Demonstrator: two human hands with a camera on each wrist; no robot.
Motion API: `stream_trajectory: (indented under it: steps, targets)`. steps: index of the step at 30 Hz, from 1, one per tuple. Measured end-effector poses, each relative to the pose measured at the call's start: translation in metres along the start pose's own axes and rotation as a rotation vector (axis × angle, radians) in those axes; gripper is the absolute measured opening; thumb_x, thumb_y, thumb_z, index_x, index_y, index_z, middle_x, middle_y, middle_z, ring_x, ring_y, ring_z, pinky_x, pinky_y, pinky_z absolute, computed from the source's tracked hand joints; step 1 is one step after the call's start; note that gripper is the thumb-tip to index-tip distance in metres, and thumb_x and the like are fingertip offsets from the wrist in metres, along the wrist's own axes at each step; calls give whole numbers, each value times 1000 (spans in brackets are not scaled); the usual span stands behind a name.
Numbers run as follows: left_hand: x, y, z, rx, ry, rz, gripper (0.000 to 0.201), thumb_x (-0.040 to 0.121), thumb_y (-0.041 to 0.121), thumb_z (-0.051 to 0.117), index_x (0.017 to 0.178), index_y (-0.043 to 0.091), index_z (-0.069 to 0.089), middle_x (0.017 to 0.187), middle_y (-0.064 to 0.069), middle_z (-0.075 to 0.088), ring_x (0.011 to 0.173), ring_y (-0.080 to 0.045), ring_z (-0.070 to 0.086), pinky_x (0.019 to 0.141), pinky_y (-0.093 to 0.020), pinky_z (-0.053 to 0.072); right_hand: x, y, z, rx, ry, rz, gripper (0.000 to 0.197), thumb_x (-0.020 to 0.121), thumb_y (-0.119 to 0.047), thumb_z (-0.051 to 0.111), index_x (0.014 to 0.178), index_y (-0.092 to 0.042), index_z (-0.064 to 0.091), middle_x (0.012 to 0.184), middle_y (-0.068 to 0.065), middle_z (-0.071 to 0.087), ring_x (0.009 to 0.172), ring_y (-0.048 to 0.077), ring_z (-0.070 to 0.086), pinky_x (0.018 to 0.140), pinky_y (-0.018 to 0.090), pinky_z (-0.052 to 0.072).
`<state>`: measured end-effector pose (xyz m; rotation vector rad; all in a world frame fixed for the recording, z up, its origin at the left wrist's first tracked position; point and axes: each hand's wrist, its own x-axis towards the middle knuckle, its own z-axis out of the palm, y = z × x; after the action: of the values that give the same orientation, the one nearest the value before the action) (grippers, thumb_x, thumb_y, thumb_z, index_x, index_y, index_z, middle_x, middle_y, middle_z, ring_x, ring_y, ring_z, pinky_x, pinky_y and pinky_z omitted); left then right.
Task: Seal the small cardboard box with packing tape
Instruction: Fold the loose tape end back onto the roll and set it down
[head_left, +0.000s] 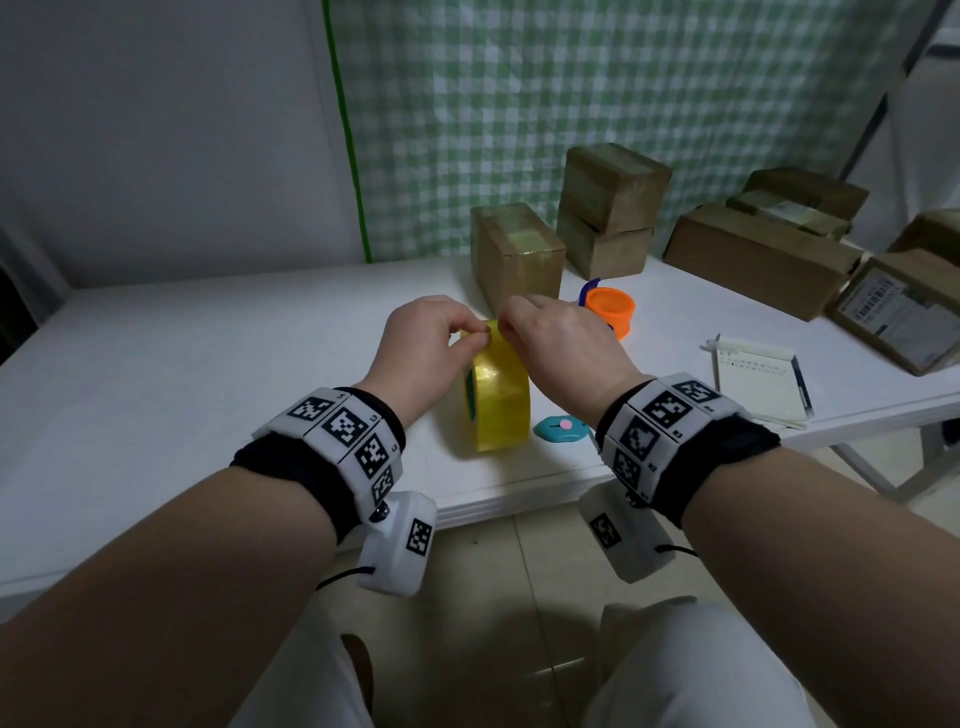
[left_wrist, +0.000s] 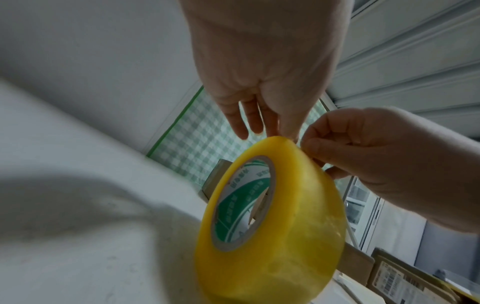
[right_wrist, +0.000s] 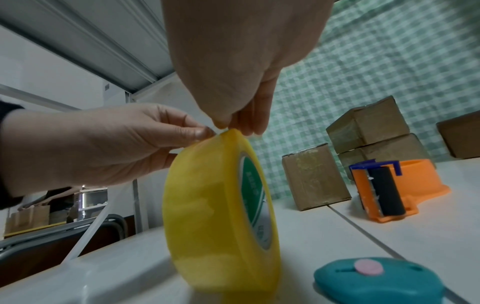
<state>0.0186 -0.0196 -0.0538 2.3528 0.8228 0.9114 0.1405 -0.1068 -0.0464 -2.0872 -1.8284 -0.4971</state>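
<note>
A yellow roll of packing tape (head_left: 498, 400) (left_wrist: 285, 226) (right_wrist: 207, 195) stands on its edge on the white table (head_left: 208, 364). Both hands meet at its top. My left hand (head_left: 480, 336) (left_wrist: 270, 133) (right_wrist: 205, 131) pinches the roll's upper rim between thumb and fingers. My right hand (head_left: 506, 327) (right_wrist: 233, 125) (left_wrist: 311, 148) pinches the top from the other side, with curled fingertips on the tape's outer face. Whether a loose tape end is lifted I cannot tell. The small cardboard box (head_left: 519, 254) (right_wrist: 314, 179) stands upright just behind the roll, untouched.
An orange tape dispenser (head_left: 610, 309) (right_wrist: 389, 191) lies right of the box. A teal cutter (head_left: 561, 430) (right_wrist: 376, 281) sits near the table's front edge beside the roll. A notepad (head_left: 756, 379), two stacked boxes (head_left: 613, 208) and larger cartons (head_left: 758, 260) fill the right side.
</note>
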Motion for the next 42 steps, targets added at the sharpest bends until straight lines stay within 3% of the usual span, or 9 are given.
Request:
stream_trajectory:
  steps: [4,9,17,20,24,30,32,35,42]
  targets:
    - [-1,2,3,169,4,119,14,87,14,62,88,4,71,91,-12,67,93,-28,57,77,-27,36,0,1,3,29,58,17,6,79,-1,64,75,-3,60,63,13,61,46,31,55,42,26,23]
    - [0,5,2,353,-52,185,20,95,20,48,98,6,62,100,-11,63,99,-28,53,73,-25,29,1,2,7,49,91,16,7,77,2,63,75,-2,59,57,13,59,40,30,51,41,18,3]
    - [4,9,-1,433,-123,205,23,99,22,38,106,5,52,96,-15,64,83,-34,58,69,-39,40,7,5,10,183,24,91,13,95,-8,42,101,-5,53,80,15,62,70,36,59,55,38,37]
    - [6,5,1,338,-112,172,18,97,21,42,99,8,54,90,-8,60,84,-30,56,69,-34,38,8,7,11,357,44,159,13,94,-13,47,98,-6,57,88,15,68,81,34,62,66,39,48]
    - [9,3,1,163,-119,113,12,93,13,48,93,8,59,93,-4,55,90,-22,54,75,-26,39,8,10,10,568,25,244,10,89,-8,55,98,-9,57,85,2,60,81,20,57,71,28,43]
    - [11,4,-8,-158,-166,-101,23,90,10,56,111,21,51,91,-10,68,87,-25,63,78,-34,50,10,14,7,829,18,410,29,84,-2,58,84,-23,39,67,-1,54,65,18,57,68,39,57]
    - [13,3,-10,-228,-166,-142,22,89,8,57,95,27,48,89,-16,69,85,-35,65,79,-42,53,10,15,8,925,3,456,34,85,1,59,74,-25,38,73,9,55,70,20,57,69,37,59]
    - [11,4,-10,-309,-156,-185,31,86,-2,55,73,26,52,76,-9,62,79,-30,60,87,-51,53,10,16,8,1059,-43,516,32,86,5,54,69,-21,48,75,7,58,72,20,58,76,39,59]
    - [9,1,-10,-427,-145,-242,28,83,-4,62,73,22,63,80,-7,64,84,-24,61,91,-45,53,11,14,-2,1069,-156,541,29,88,4,55,75,-21,65,83,2,64,84,19,63,83,39,59]
